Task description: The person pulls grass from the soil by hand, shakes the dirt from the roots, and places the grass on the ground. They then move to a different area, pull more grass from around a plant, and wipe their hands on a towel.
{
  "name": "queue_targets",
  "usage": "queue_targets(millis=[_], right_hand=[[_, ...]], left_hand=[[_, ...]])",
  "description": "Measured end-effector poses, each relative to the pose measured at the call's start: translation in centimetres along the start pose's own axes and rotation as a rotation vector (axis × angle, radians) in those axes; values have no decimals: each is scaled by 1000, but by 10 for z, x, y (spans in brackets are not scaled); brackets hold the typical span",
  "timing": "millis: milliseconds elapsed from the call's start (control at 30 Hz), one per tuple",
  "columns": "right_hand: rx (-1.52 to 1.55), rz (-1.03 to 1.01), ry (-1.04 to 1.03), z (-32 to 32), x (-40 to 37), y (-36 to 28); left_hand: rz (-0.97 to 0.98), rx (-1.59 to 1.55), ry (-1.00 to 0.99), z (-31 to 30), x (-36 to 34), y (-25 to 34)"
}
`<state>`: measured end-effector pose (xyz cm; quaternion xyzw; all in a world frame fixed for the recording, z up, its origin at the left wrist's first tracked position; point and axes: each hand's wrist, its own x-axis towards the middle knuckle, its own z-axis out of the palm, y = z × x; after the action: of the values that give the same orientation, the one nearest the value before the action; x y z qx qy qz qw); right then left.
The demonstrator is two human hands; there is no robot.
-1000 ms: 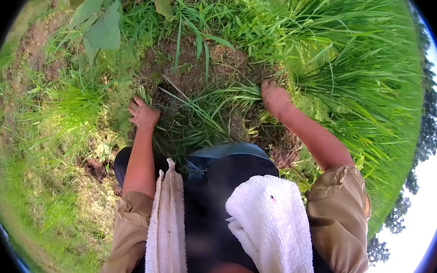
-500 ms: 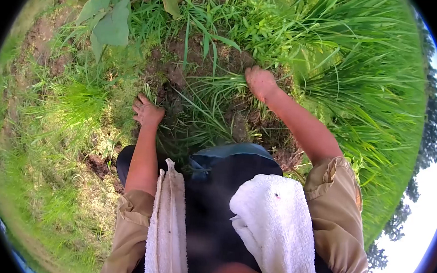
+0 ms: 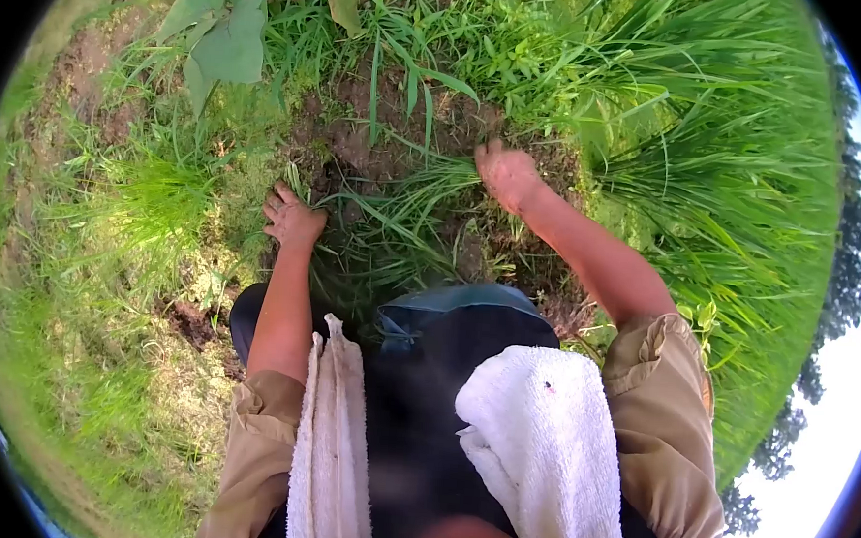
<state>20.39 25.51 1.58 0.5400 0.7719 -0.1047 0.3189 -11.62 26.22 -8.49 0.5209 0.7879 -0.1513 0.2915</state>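
Observation:
My left hand is low over the soil with its back up, fingers curled and slightly apart. A small tuft of pale grass stems pokes out past its fingertips, and the thumb is hidden. Farther out and to the right, my right hand is closed round the end of a bunch of long green grass blades. Those blades trail left over the dark ground. Between my hands and my body lies more loose, flattened grass.
Tall, dense grass stands along the right side. A broad-leaved plant leans in at the upper left. Bare brown soil shows ahead. A white towel hangs from my neck, above blue cloth at my lap.
My right hand has drawn slightly toward my body and to the left, with the grass blades in it. My left hand stays almost where it was.

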Motion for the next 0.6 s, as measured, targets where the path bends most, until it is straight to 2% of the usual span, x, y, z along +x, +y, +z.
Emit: queue_targets(millis=[33, 133, 167, 233, 300, 333, 367, 467, 567, 600], right_hand=[[5, -66, 10, 0, 6, 4], [342, -33, -240, 6, 9, -3], [332, -182, -256, -12, -11, -19], [376, -163, -98, -19, -16, -16], [-5, 92, 195, -18, 8, 15], [-21, 173, 188, -11, 19, 30], [-33, 253, 175, -2, 28, 41], [-105, 211, -2, 10, 50, 67], [-20, 118, -75, 2, 58, 83], [60, 181, -130, -2, 57, 85]], left_hand=[[-2, -16, 3, -4, -1, 3], [-19, -2, 7, -7, -3, 6], [-29, 1, 8, -7, -2, 6], [-14, 29, 3, 4, 3, -4], [-3, 11, 20, 1, 7, 3], [-7, -1, 25, -2, 2, 5], [-11, -9, 25, -4, -1, 5], [3, -11, 14, -2, -2, 3], [6, -21, 32, -3, -3, 1], [1, -29, 37, -1, -3, 3]])
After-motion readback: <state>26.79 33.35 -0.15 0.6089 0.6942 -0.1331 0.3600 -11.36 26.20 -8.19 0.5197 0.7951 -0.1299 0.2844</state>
